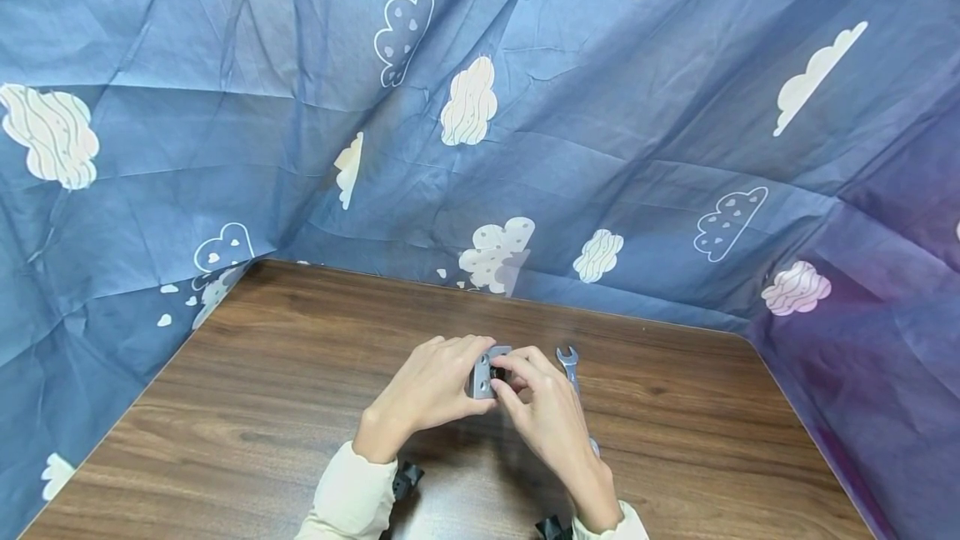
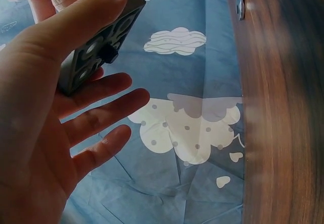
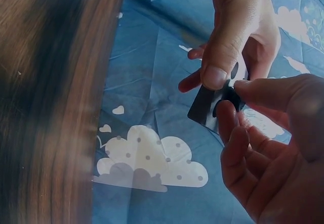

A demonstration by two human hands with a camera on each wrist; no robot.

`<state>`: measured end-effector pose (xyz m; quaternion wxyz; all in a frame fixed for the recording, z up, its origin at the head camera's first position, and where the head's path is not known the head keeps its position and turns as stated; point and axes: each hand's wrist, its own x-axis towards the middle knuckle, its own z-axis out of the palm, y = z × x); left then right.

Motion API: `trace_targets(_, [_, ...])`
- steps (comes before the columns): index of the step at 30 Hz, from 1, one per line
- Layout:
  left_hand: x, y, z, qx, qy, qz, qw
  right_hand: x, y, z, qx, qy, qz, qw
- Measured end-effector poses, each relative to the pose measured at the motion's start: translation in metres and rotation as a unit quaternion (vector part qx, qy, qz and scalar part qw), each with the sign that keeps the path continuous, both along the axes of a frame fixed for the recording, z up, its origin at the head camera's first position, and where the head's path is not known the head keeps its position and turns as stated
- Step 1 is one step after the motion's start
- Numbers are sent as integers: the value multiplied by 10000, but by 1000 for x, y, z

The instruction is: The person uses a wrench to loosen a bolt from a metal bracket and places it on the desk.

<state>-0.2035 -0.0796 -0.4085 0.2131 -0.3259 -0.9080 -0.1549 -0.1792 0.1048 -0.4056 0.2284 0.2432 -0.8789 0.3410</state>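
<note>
A grey metal bracket (image 1: 482,375) with several holes is held upright above the table by my left hand (image 1: 431,386). The thumb presses on its face in the left wrist view, where the bracket (image 2: 96,52) looks dark against the light. A small black bolt-like piece (image 2: 110,53) sticks out from the middle of that face. My right hand (image 1: 551,411) pinches this black piece (image 1: 497,372) between thumb and index finger, close against the bracket. The right wrist view shows the pinch on the black piece (image 3: 234,101), with its far end hidden.
An open-end wrench (image 1: 572,373) lies on the wooden table (image 1: 262,407), just right of my right hand, which partly covers it. A blue cloth with cloud prints (image 1: 585,157) hangs along the table's back and sides.
</note>
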Motion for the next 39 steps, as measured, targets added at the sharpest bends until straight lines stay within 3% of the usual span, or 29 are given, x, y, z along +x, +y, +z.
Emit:
trace_targets(16, [0, -1, -1, 112, -23, -46, 9999, -2, 0, -2, -134, -312, -669, 9972])
trace_targets(39, [-1, -1, 0, 99, 2, -32, 9999, -2, -1, -3, -99, -19, -345, 9994])
